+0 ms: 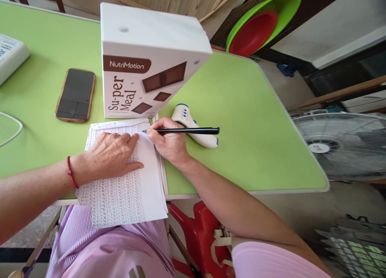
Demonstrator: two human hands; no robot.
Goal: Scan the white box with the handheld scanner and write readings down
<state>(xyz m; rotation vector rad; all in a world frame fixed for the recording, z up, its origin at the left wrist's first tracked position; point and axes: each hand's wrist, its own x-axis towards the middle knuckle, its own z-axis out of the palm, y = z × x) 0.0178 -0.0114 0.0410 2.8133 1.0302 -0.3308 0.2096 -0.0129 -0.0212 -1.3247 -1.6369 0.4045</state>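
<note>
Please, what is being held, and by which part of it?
The right hand holds the pen near its writing tip; the left hand rests on the paper.

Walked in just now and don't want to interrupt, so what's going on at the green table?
A person is at the table with a black pen in the right hand, its tip at the upper part of a densely written sheet of paper. The left hand rests on that sheet, whose near edge hangs past the table. A NutriMotion box stands just beyond, with a phone lying left of it.
</note>
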